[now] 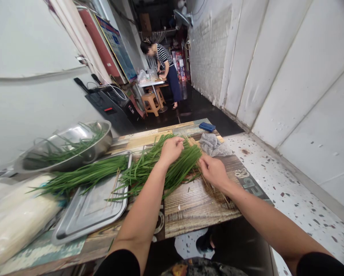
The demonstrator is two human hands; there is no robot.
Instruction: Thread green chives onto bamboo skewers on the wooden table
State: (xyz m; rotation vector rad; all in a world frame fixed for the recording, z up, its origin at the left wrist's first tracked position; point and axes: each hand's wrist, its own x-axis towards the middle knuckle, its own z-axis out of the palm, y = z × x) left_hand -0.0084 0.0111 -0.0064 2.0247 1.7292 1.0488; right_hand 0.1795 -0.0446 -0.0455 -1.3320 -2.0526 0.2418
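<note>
Both hands (left hand, right hand) rest on chives.

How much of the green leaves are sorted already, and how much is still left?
Looks done: one bunch of chives lies across the metal tray, and a few strands sit in the steel bowl. In hand: the left hand presses on the big pile of chives while the right hand works at its edge, by the thin skewers. Left: most of that pile, roughly half of everything.
</note>
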